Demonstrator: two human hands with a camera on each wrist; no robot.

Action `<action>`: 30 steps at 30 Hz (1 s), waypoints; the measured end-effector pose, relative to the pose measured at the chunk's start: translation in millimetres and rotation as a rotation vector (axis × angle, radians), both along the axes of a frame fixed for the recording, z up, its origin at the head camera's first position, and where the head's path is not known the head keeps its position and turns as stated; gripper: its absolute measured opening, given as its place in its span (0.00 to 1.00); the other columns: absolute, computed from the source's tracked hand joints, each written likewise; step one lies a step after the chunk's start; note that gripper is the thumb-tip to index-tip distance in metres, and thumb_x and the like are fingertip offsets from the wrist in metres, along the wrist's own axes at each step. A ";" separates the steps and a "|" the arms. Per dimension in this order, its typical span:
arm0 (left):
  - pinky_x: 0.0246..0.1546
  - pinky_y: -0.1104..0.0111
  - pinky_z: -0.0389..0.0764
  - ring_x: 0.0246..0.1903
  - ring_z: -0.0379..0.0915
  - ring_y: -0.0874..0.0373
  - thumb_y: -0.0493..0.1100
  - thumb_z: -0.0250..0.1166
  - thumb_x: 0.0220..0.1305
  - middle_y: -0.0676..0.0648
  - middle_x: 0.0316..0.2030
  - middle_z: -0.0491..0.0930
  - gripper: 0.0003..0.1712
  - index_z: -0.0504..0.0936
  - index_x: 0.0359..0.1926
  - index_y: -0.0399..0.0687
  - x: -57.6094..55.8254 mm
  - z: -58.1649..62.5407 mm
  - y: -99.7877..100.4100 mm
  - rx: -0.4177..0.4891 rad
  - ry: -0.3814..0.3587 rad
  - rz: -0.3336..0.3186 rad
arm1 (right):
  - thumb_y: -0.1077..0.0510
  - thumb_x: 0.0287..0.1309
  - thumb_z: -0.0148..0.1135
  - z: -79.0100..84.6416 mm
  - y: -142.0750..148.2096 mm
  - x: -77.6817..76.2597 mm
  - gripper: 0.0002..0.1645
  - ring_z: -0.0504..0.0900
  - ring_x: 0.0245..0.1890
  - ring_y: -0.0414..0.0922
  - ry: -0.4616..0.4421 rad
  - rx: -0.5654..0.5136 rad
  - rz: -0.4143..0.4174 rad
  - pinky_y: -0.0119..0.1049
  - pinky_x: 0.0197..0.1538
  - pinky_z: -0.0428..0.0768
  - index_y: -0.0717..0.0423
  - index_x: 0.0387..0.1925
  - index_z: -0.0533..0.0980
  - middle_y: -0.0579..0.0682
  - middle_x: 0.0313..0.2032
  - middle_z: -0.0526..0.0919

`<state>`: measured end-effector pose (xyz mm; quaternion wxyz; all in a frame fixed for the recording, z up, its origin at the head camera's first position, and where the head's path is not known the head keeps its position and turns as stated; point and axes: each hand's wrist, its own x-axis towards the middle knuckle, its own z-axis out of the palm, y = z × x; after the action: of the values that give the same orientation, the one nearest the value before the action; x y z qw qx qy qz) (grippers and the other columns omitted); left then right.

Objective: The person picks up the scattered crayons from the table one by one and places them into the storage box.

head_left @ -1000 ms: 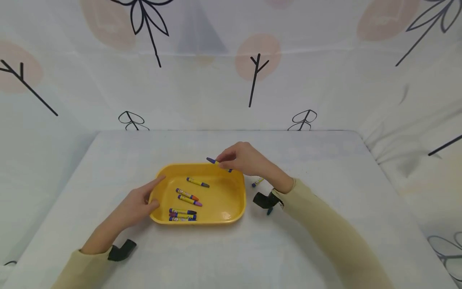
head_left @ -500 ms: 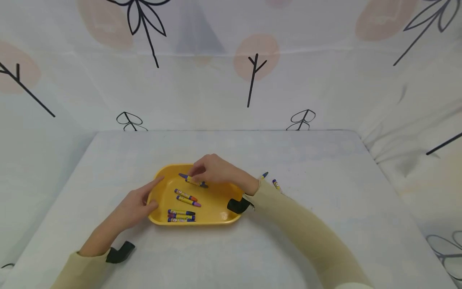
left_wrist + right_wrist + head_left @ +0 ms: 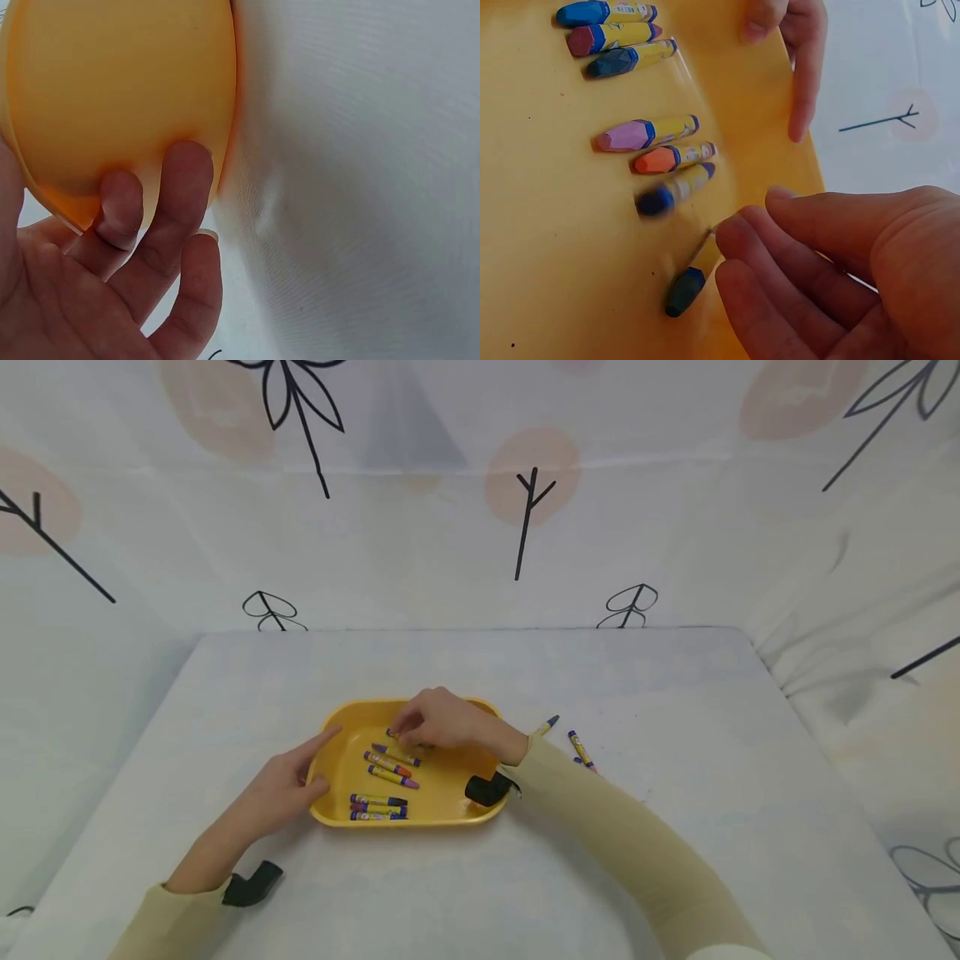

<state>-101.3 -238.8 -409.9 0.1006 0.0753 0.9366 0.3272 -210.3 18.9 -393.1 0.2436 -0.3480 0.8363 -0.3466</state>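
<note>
My left hand (image 3: 279,789) grips the left end of a yellow tray (image 3: 450,797), thumb over the rim and other fingers (image 3: 187,176) against its outer wall. Over the back of the tray is my right hand (image 3: 442,720), fingers loosely bent with nothing held between them. Its fingertips (image 3: 731,236) are right beside a dark green crayon (image 3: 685,291), covering part of it. A dark blue crayon (image 3: 673,191), blurred in the right wrist view, lies in the tray between the green one and an orange crayon (image 3: 657,160). A light purple crayon (image 3: 634,136) lies beside the orange.
Three more crayons (image 3: 378,801) lie side by side near the tray's front wall. Right of the tray, loose crayons lie on the white cloth, one with a grey-blue tip (image 3: 549,724) and another (image 3: 580,747), partly behind the right sleeve (image 3: 600,810).
My right hand has come left from beyond the tray's back right rim with the dark blue crayon and let it go inside, beside the orange one. My left hand keeps its hold.
</note>
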 end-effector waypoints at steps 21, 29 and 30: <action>0.24 0.67 0.69 0.24 0.64 0.55 0.34 0.59 0.59 0.37 0.51 0.72 0.42 0.60 0.76 0.47 2.8 1.1 -1.3 0.001 0.011 0.007 | 0.55 0.63 0.66 33.2 67.8 -12.1 0.18 0.84 0.46 0.52 -0.088 -0.162 -0.102 0.36 0.47 0.81 0.57 0.52 0.82 0.44 0.43 0.86; 0.24 0.67 0.69 0.24 0.64 0.56 0.34 0.59 0.59 0.38 0.49 0.73 0.42 0.59 0.76 0.46 2.4 -0.6 1.2 0.009 -0.008 0.009 | 0.56 0.63 0.65 27.1 147.8 -17.3 0.18 0.82 0.49 0.53 -0.099 -0.137 -0.290 0.46 0.52 0.80 0.57 0.54 0.81 0.51 0.48 0.85; 0.24 0.67 0.69 0.24 0.64 0.56 0.34 0.59 0.59 0.38 0.49 0.73 0.42 0.59 0.76 0.47 2.3 -0.6 1.4 0.011 -0.013 0.010 | 0.57 0.63 0.65 23.6 156.5 -16.9 0.18 0.82 0.48 0.53 -0.090 -0.121 -0.306 0.46 0.52 0.79 0.58 0.54 0.81 0.51 0.48 0.85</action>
<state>-99.0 -237.4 -410.5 0.1046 0.0689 0.9345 0.3331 -227.2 175.4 -369.5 0.2036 -0.2147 0.8454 -0.4446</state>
